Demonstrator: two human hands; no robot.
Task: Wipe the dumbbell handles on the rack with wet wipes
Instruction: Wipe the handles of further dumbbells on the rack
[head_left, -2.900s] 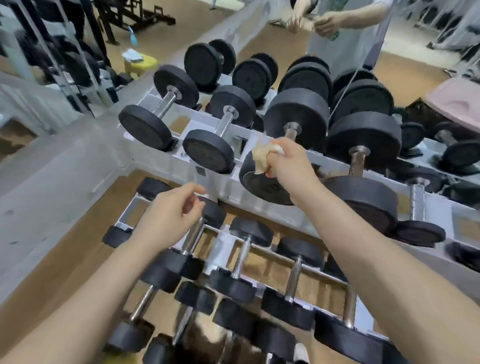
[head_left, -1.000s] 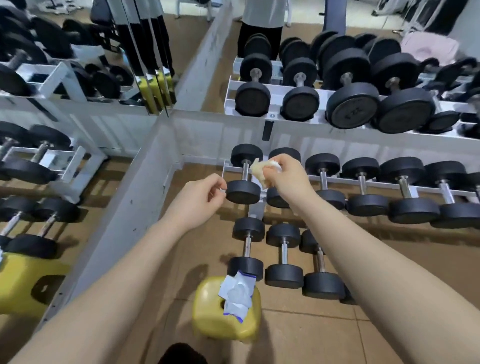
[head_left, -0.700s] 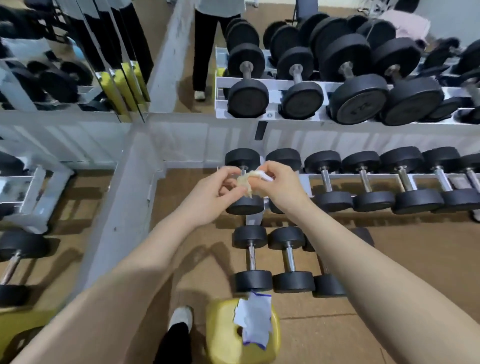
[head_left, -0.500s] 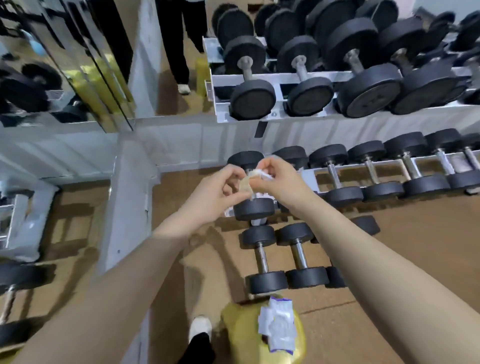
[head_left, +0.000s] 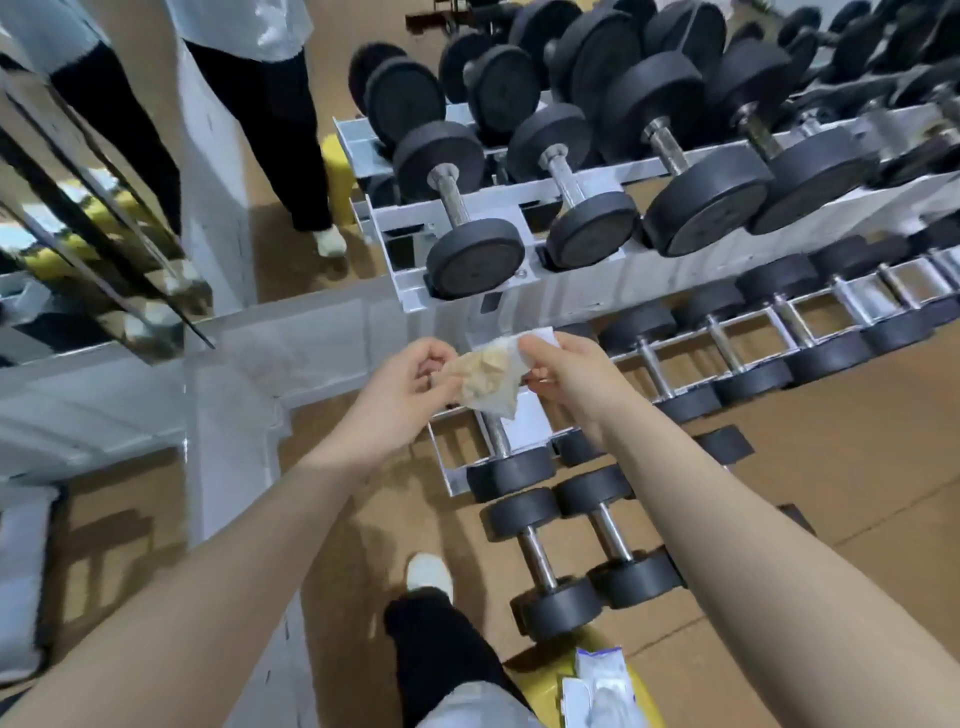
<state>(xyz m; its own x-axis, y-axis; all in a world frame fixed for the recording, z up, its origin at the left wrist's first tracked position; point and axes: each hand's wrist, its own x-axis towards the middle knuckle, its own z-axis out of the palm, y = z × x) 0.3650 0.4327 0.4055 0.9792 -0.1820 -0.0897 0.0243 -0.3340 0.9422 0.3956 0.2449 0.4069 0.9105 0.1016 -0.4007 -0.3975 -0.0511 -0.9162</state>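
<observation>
Left hand: the left hand (head_left: 410, 384) pinches the left edge of the wipe between thumb and curled fingers; fingertips hidden behind the wipe
Right hand: the right hand (head_left: 563, 371) pinches the wipe's upper right corner, fingers curled — both hands hold it in the air, above the low rack's left end
Wipe: the wipe (head_left: 491, 376) is crumpled, stained tan-brown across the middle, white only at the top right corner; folds too blurred to read
Low rack: the low rack (head_left: 524, 423) carries small dumbbells in a row running right; the nearest handle (head_left: 497, 434) shows only below the wipe, its far head hidden by the hands
Top rack: the top rack (head_left: 582, 291) holds bigger dumbbells (head_left: 462, 208), heads toward the camera; the right end blurs and runs out of frame
Floor: two loose dumbbells (head_left: 540, 561) lie side by side in front of the low rack
Bottom edge: a yellow stool (head_left: 540, 680) with a wipes pack (head_left: 597, 686) on it — both cut off by the frame
Leg: the person's own dark leg and white shoe (head_left: 428, 571), left of the stool
Mirror: the mirror (head_left: 93, 208) at left shows smeared reflections, hard to make out
</observation>
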